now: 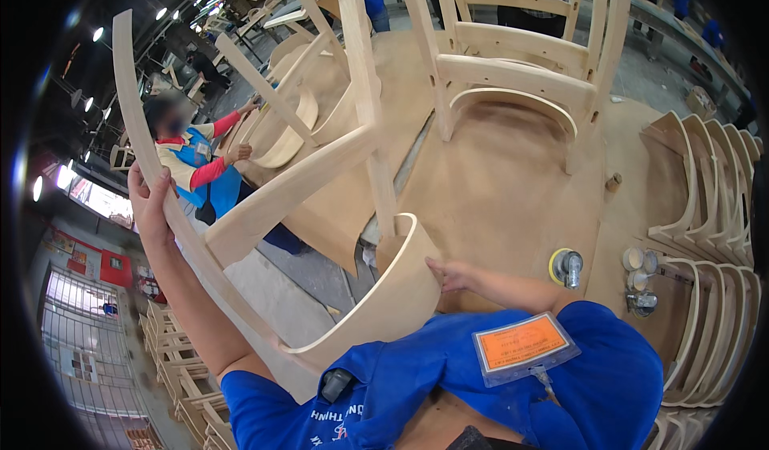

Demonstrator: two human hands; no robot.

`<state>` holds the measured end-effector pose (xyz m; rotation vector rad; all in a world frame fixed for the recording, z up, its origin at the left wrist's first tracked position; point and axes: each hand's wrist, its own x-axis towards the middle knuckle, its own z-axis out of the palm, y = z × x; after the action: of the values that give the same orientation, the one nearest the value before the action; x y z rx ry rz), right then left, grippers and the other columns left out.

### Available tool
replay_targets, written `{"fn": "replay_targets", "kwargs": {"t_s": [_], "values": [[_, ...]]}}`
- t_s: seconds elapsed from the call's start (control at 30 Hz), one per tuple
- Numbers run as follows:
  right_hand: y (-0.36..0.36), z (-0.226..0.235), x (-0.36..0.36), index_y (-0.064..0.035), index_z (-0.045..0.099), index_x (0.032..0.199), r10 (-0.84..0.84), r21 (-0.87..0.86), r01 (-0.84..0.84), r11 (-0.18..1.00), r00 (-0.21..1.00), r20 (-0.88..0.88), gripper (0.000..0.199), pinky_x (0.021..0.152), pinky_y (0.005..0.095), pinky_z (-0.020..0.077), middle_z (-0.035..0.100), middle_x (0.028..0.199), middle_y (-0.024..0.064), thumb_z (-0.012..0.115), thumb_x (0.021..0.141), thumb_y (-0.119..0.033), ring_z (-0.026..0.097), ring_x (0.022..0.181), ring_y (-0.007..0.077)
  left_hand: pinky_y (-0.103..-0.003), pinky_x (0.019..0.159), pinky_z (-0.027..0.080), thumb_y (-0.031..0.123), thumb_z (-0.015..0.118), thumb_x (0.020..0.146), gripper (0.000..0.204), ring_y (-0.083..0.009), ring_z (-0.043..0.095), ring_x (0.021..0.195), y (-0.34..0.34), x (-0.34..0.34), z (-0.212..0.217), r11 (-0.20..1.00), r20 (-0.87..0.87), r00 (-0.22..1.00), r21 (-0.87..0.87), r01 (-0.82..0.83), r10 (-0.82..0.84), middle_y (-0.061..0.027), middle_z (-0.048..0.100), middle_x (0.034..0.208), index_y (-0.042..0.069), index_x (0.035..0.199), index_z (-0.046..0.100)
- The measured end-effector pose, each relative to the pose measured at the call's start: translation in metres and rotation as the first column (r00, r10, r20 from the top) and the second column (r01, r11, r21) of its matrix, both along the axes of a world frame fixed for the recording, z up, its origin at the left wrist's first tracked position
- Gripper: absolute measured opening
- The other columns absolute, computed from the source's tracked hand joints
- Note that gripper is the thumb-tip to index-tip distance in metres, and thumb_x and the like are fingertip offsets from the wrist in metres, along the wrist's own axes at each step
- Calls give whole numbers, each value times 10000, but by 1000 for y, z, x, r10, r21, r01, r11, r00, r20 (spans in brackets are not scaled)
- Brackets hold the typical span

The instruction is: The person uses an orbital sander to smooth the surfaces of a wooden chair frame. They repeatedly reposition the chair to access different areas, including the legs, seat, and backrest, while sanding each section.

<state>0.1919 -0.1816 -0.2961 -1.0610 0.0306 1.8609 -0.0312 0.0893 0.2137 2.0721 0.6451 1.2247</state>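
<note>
Workshop worktop (513, 201): unfinished chair frame (296, 188), hand-held

Frame was tilted, at worktop, close before wearer's blue shirt (404, 366). L. grip (152, 197) was wrapped round long post (132, 89); R. grip (454, 276) touched edge of curved panel (400, 290), full closure couldn't be told. Insp. opinion: good handling req'd wide-set hands, min. twist, & clearance from sander (570, 270) and 2nd frame (517, 76).

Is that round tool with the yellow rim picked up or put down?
Put down: the round tool sits on the brown surface; the left hand and right hand are both on the wooden frame.
</note>
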Motion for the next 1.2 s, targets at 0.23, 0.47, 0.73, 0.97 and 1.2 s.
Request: {"fn": "replay_targets", "kwargs": {"t_s": [0.23,0.47,0.73,0.97,1.2], "values": [[99,47,75,-47,373,1356,-137,141,98,985,942,305,769,985,430,402,456,1343,140,611,822,-547,454,1221,284,-245,659,442,98,715,764,569,-129,558,760,56,43,10,999,200,980,43,-1,-8,-83,593,889,2,1251,436],[274,186,130,-7,359,1331,-392,455,67,888,628,673,760,904,395,442,494,1222,162,557,850,-562,535,1076,283,-271,753,478,43,763,680,710,-175,617,854,126,146,-36,993,348,934,102,51,-84,-144,623,990,-9,1292,406],[450,305,174,-10,374,1279,-525,523,396,755,843,119,679,933,481,448,430,1288,164,642,839,-453,478,1155,324,-283,787,492,22,795,645,769,-201,629,889,195,263,-73,987,395,905,20,160,-155,-167,624,1026,-29,1303,402],[524,273,242,-31,327,1294,-554,500,376,780,787,273,714,886,584,452,459,1247,160,725,783,-331,499,1133,344,-309,855,463,44,799,654,789,-196,571,998,271,300,-138,983,504,845,50,176,-178,-153,555,1123,-45,1307,365],[568,212,317,-47,285,1331,-580,544,315,778,694,427,803,865,563,477,498,1224,157,765,726,-267,545,1092,314,-328,882,445,64,803,648,759,-202,536,1044,304,337,-220,914,461,875,-276,298,-146,-136,520,1167,-35,1271,381]]}}
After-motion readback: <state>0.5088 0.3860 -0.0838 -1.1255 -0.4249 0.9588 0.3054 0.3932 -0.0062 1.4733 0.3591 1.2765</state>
